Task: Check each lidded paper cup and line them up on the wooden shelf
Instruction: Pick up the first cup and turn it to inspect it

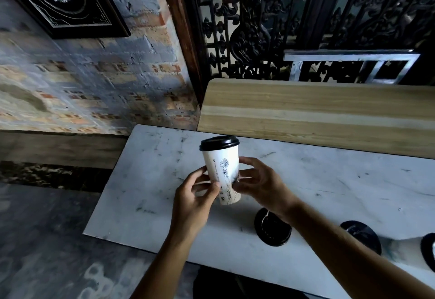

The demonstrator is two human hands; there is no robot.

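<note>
We're at the check step: left hand (pixel 196 195) and right hand (pixel 257 184) both wrap fingers round the paper cup (pixel 222 169), held upright above the marble counter (pixel 150 181), black lid (pixel 219 143) on. Next, probably lift it to the wooden shelf (pixel 317 115), bare where visible. More lidded cups (pixel 273 230) stand near the right forearm, so we mind the elbow.
</note>
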